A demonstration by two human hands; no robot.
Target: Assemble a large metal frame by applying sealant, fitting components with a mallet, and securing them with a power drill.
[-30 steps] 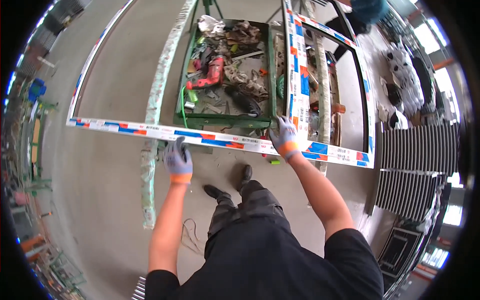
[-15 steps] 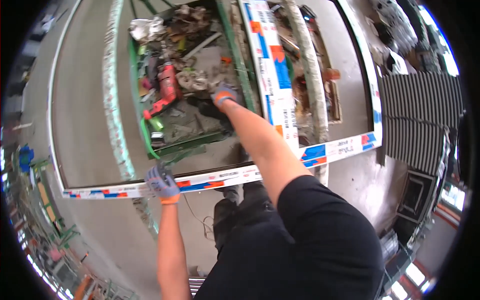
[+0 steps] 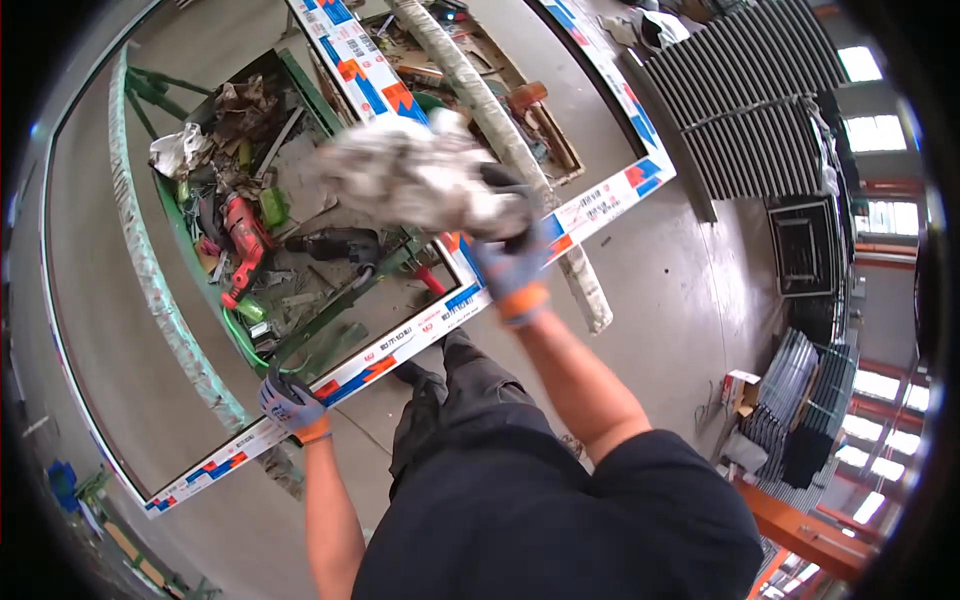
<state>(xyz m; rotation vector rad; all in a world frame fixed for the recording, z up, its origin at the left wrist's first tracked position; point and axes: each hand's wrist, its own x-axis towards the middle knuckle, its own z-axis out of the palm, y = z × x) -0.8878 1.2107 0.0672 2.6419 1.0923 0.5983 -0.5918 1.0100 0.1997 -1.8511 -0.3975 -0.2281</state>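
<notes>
My right hand (image 3: pixel 510 262), in a grey glove with an orange cuff, is closed on a crumpled, stained white rag (image 3: pixel 400 175). The rag is blurred and hangs above the crossbar of a large frame. My left hand (image 3: pixel 292 405), gloved alike, has its fingers curled over the near rail of that frame (image 3: pixel 405 338), which is wrapped in white, blue and orange film. Beyond the rail, a green-edged bin (image 3: pixel 180 235) holds a red power drill (image 3: pixel 245 245), a black tool (image 3: pixel 340 243), a green bottle (image 3: pixel 273 206) and scraps.
Film-wrapped support bars (image 3: pixel 150 270) run under the frame at left and right (image 3: pixel 480 95). A wooden tray (image 3: pixel 565 150) with tools lies at the back. Stacked grey profiles (image 3: pixel 750 80) stand to the right, near a dark rectangular frame (image 3: pixel 805 250).
My right hand has come up out of the bin and moved right, now with the rag in it. My left hand stays on the near rail. The whole view has turned.
</notes>
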